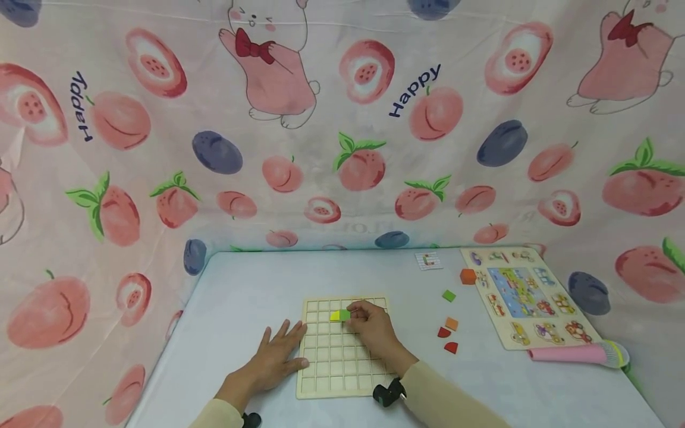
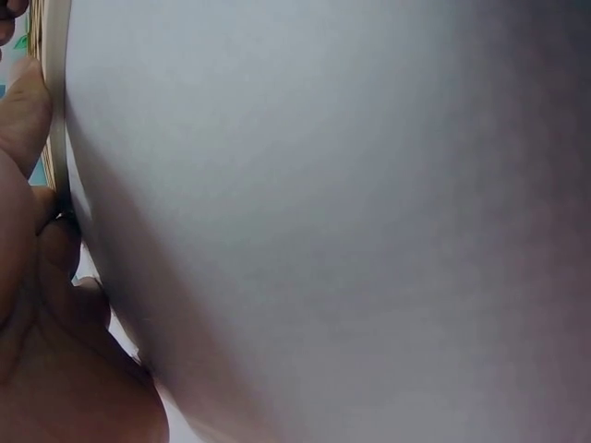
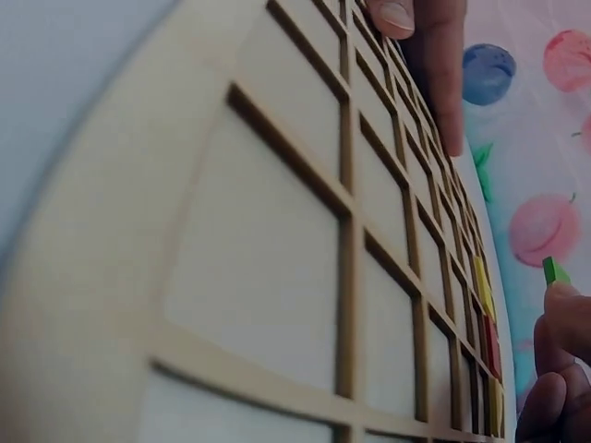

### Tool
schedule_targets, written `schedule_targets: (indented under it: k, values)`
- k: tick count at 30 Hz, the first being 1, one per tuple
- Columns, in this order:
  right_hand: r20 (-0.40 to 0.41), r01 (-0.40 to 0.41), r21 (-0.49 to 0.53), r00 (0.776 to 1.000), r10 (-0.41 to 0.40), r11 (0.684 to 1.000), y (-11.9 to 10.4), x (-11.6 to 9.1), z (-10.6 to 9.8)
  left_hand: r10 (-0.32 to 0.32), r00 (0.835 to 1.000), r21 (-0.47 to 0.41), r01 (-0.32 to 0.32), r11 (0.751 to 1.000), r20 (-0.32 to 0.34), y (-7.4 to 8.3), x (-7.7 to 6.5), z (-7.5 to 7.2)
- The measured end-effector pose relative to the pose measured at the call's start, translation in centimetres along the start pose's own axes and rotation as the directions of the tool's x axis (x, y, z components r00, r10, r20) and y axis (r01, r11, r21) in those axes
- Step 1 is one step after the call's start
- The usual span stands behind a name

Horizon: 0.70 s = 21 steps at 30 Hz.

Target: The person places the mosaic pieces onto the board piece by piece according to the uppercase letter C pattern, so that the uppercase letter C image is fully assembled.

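My right hand [image 1: 376,333] pinches a small green tile [image 1: 345,315] between thumb and fingertips, over the upper part of a wooden grid board [image 1: 342,383]. In the right wrist view the green tile [image 3: 555,270] is tilted and held above the board's surface. A yellow tile [image 1: 335,315] lies in the grid just left of it. The right wrist view also shows a red tile [image 3: 492,346] set in the grid, beside yellow ones. My left hand [image 1: 274,359] rests spread out at the board's left edge, thumb and fingertips touching the frame.
Right of the board lie a green tile [image 1: 449,295], an orange tile [image 1: 452,324] and two red pieces [image 1: 451,348]. Farther off are an orange block [image 1: 468,276], a small pattern card [image 1: 429,261], a picture puzzle board [image 1: 500,321] and a pink toy microphone [image 1: 569,355].
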State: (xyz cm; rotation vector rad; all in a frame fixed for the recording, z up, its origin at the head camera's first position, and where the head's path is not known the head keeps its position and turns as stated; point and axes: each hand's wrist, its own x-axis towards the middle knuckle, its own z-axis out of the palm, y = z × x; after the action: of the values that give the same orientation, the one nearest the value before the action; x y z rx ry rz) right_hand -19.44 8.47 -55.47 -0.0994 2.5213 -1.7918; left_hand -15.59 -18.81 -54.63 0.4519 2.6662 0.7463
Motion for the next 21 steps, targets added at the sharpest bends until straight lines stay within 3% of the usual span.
schedule_targets:
  k: [12,21]
  values:
    - [-0.004,0.078,-0.185,0.997,-0.08,0.98,0.1,-0.4,1.8,-0.015,1.0,0.023,0.015,1.0,0.013,0.0,0.1,0.0]
    - [-0.036,0.092,-0.283,0.994,-0.106,0.955,0.3,-0.3,2.3,-0.004,1.0,0.01,0.004,1.0,0.016,0.1,0.1,-0.1]
